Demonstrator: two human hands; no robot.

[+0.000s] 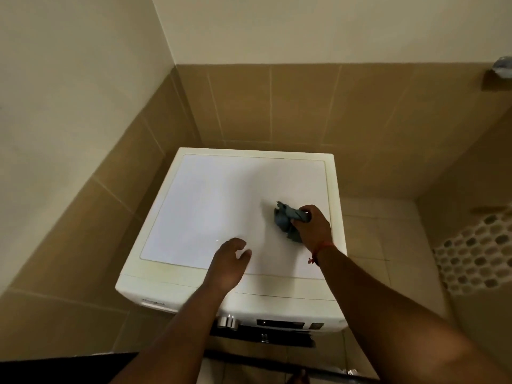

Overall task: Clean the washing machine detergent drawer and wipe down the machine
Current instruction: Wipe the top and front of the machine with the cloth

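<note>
One washing machine (210, 206) stands in a tiled corner, its white top seen from above. The left edge of the top runs close beside the left wall tiles (83, 206); the rear edge sits just in front of the back wall tiles (277, 106). At 3 o'clock of the machine lies open floor (382, 245), and beyond it a patch of hexagon-pattern mosaic (479, 256). The front edge of the top curves down to a control panel (279, 324) at 6 o'clock, bearing one chrome knob (227, 321) and one dark display strip. The detergent drawer cannot be made out from this view.

Two hands are over the top. The left hand (228, 263) is at about 6 o'clock of the top panel, near the front edge, fingers loosely curled and parted, holding nothing; whether it touches the top cannot be told. The wide left half of the top, from 7 to 12 o'clock, carries nothing.

The right hand (311, 225) is at about 4 o'clock of the top, near the right edge. Its fingers and thumb are curled round one grey-blue cloth (285, 217), bunched, which rests against the top and sticks out toward 10 o'clock of the hand. One red thread band (318, 252) circles the right wrist.

One small fitting (498, 73) juts from the right wall at 2 o'clock, too blurred to identify.
</note>
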